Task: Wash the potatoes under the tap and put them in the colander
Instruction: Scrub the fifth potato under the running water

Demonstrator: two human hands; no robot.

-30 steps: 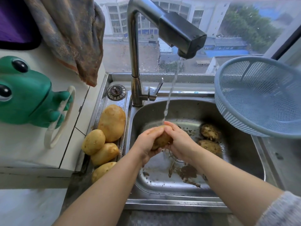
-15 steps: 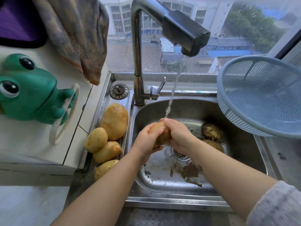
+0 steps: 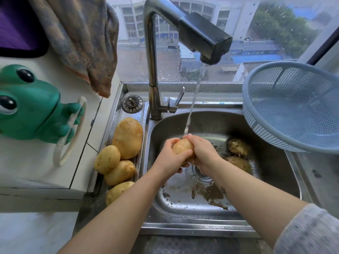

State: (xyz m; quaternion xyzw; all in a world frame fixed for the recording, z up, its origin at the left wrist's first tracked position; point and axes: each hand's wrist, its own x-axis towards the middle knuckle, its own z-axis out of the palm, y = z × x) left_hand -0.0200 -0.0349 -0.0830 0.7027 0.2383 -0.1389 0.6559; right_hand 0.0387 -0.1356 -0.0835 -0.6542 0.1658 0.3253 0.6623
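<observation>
Clasped between both hands, left hand [image 3: 171,159] curled round its near side and right hand [image 3: 204,153] wrapped over its far side, the potato [image 3: 182,146] is held over the middle of the sink [image 3: 266,189], under the stream [image 3: 192,103] from the tap [image 3: 205,43]. Since a second ago it has been rolled, a cleaner face turned up — rinsing is judged nearly done, the colander [image 3: 293,110] at the sink's right edge unfilled.

**Hands, arms, clothing**

Two bare hands: left hand [image 3: 171,159], right hand [image 3: 204,153]. Behind the left hand, forearm uncovered all the way to the lower frame edge. Behind the right hand, forearm uncovered far back, then a light grey, speckled knit sleeve [image 3: 310,231] with soft, fuzzy edge. Fingernail detail too small to tell.
</observation>
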